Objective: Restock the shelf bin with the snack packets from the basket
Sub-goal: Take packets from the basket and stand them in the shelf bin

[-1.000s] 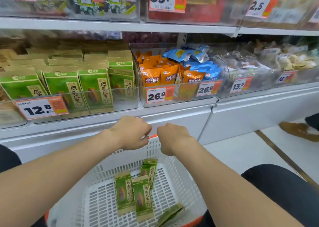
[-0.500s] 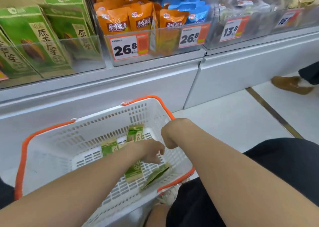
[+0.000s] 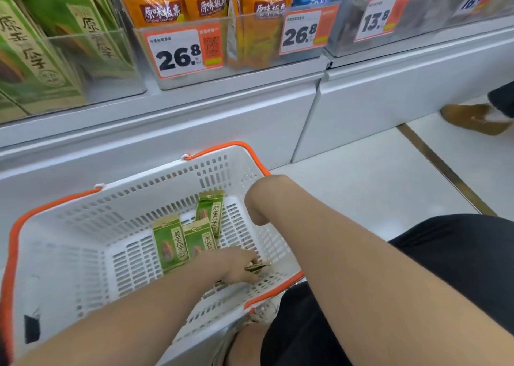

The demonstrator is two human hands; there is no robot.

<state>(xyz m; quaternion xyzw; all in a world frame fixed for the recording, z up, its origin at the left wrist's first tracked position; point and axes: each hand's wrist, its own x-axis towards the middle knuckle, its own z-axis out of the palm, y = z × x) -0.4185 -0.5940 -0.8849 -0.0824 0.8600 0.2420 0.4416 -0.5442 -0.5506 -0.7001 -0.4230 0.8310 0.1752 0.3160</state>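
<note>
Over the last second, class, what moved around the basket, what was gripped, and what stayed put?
The left hand went down from above the far rim into the basket and now pinches the green packet by its right wall. The right hand sank to the right rim; its fingers are hidden. The view tilted downward. The three flat packets stayed on the basket floor.

1. You work under bright, even shop light; colours are clear and nothing is dim.
2. Shadows are soft and faint inside the basket [image 3: 69,240].
3. Pale glare sits on the clear bin fronts [image 3: 91,59].
4. Blur smears the brown shoe [image 3: 472,118] and the thin packet [image 3: 257,267] at your left hand [image 3: 233,265], while the price label [image 3: 178,54] stays readable.
5. The wide lens bows the shelf edge [image 3: 222,107] and stretches your forearms.
</note>
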